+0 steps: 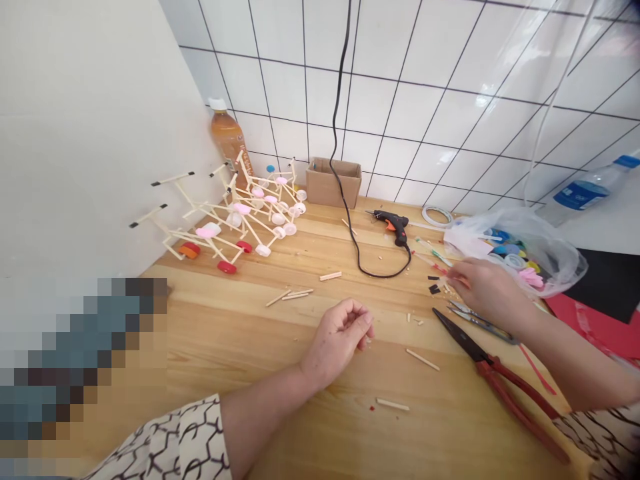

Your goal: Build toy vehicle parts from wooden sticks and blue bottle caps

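Admittedly, the clear bottle (607, 179) wears a blue label (583, 195) whose white lettering is too small to read. Just beside flat black scraps (435, 289) on the grained wooden table (320, 433) is the right hand (489, 289); whether its fingertips meet, I cannot tell. The left hand (337, 343) has fingers curled together.

2 cream sleeves (177, 443), printed all over with thick, dark, angular, branching lines
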{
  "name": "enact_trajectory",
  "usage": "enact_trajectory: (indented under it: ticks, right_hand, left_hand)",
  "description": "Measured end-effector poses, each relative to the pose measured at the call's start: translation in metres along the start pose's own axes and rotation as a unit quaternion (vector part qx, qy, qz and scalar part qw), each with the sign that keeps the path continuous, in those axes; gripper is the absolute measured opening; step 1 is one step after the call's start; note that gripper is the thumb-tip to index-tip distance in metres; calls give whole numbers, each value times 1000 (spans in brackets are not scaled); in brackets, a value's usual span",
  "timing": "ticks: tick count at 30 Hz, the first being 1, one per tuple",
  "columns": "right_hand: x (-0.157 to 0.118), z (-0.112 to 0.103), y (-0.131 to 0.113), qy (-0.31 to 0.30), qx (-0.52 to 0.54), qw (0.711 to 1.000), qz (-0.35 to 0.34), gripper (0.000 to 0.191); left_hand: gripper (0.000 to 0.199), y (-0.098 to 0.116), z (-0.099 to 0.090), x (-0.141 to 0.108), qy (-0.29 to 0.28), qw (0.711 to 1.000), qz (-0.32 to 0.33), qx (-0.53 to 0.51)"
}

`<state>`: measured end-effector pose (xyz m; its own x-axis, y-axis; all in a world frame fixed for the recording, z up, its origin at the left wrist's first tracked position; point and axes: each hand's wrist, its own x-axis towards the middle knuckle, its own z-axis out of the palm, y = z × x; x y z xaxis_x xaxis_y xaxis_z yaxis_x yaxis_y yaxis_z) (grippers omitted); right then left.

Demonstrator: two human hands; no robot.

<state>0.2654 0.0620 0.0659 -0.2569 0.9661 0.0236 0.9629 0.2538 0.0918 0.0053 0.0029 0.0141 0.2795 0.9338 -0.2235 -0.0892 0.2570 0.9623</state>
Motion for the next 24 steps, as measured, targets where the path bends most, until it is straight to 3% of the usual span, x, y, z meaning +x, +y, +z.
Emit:
enact_trajectory:
  ticks: [4,7,11,14,18,24]
  right_hand:
    - [53,0,-40,-6,16,999,-50,23]
    - [66,5,-54,-30,22,996,-87,21]
    - [36,4,-43,-69,50,992,-97,22]
    - [-4,2,-26,-102,98,990,-18,28]
    - [-44,10,-18,-76,114,991,-5,33]
    - [-49,27,-24,-25,116,993,20,26]
  left_hand:
    - [20,-2,-1,0,-4,1000,1,0]
    - [19,-3,-1,0,-8,1000,-2,3]
    - [17,0,-2,-1,-10,1000,-8,3]
    - [16,0,-2,0,-12,1000,-5,2]
    - [15,-1,-1,0,-12,1000,-3,7]
    - [17,-4,-1,2,-11,999,19,24]
